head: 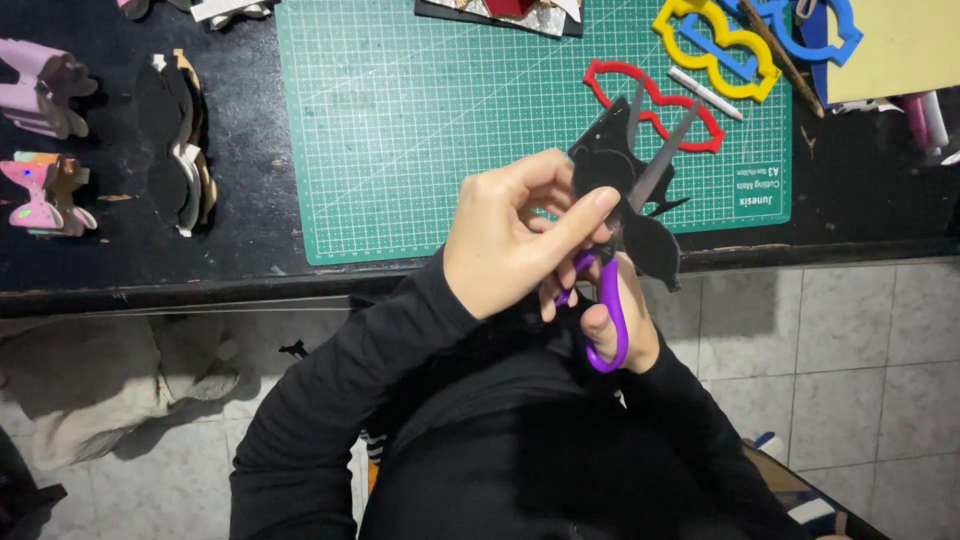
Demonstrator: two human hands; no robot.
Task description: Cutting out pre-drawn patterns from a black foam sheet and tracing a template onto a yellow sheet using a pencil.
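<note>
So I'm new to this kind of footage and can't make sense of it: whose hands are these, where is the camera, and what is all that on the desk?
There is one picture, taken by a camera worn on a person's head, looking down at their own hands and lap. No machine is involved.

The left hand pinches a black cut-out shape between its fingers. The right hand works purple-handled scissors, whose blades are open over the black piece.

Beyond the hands, a green cutting mat lies on a dark table. On the mat sit red, yellow and blue outline templates. To the left are a stack of black cut pieces and small pink bows. Below is a tiled floor.
</note>
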